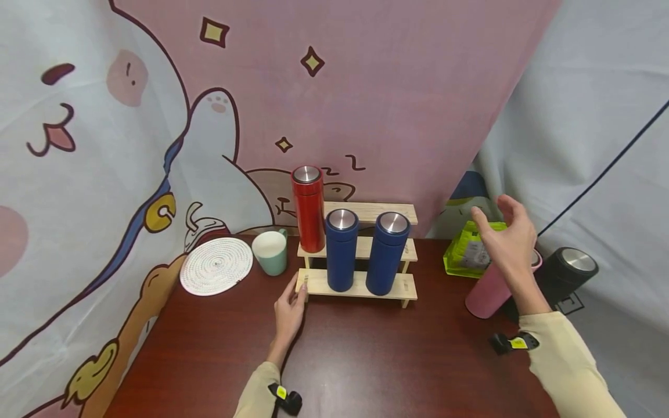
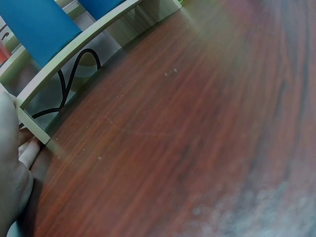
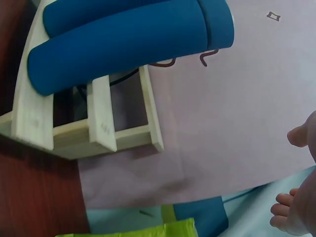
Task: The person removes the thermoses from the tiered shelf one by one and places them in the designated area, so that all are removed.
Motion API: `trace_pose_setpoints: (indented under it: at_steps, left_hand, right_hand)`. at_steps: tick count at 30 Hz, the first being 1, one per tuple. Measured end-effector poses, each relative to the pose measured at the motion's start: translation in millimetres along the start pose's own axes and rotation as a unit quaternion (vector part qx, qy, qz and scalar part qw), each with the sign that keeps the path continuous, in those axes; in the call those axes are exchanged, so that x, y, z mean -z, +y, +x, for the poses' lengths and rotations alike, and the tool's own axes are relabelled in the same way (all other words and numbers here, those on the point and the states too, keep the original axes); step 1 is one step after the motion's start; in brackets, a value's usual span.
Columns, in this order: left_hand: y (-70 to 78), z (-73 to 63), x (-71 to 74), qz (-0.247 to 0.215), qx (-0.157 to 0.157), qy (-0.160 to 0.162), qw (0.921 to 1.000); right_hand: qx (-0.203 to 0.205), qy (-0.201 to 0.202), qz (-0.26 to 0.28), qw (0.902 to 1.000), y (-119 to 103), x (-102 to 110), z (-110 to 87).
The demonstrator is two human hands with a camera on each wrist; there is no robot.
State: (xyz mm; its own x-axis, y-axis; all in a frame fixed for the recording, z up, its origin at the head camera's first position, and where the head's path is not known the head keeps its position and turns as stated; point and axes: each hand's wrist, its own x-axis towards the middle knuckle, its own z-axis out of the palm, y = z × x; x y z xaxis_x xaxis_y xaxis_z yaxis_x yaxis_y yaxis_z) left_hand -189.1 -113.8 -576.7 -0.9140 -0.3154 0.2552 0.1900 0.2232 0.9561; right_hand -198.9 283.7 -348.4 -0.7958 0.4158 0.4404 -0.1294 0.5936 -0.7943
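A stepped wooden rack [image 1: 405,287] stands on the table by the back wall. My left hand [image 1: 289,310] grips the left end of its lowest step, with fingers curled around the end piece in the left wrist view. Two blue thermos flasks [image 1: 341,258] [image 1: 385,261] stand upright on that lowest step. Behind them a red thermos flask [image 1: 310,215] is upright on the middle step at the left. My right hand [image 1: 509,247] is raised at the right with fingers spread and nothing in it, overlapping a pink thermos flask [image 1: 485,295] in the head view.
Beside the pink flask stands a black thermos flask [image 1: 567,273], near a green bag [image 1: 465,255]. Left of the rack are a mint-green mug [image 1: 273,258] and a round white woven mat [image 1: 216,267]. Printed cloth [image 1: 392,104] hangs behind the dark wooden table [image 1: 366,360].
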Motion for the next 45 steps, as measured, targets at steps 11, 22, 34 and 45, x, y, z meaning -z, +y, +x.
trace_pose_setpoints:
  at_steps: [11,22,34,45]
  left_hand:
    - [-23.5,5.2,-2.8,0.018,0.006,-0.001,0.9998]
    - [-23.2,4.2,-3.2,0.009,0.011,0.003,0.9999]
    - [-21.8,4.7,-3.0,0.003,0.009,0.007,0.9999]
    - [-24.3,5.0,-3.5,0.009,0.011,0.001,0.9999]
  right_hand:
    - [0.022,-0.008,0.035,0.9991,-31.0,-23.2,9.1]
    - [0.039,-0.039,0.050,0.9972,-60.9,-46.8,11.3]
    - [0.052,-0.063,0.069,0.9942,-88.7,-67.6,12.7]
    - [0.053,-0.114,0.087,0.9882,-114.1,-86.9,13.2]
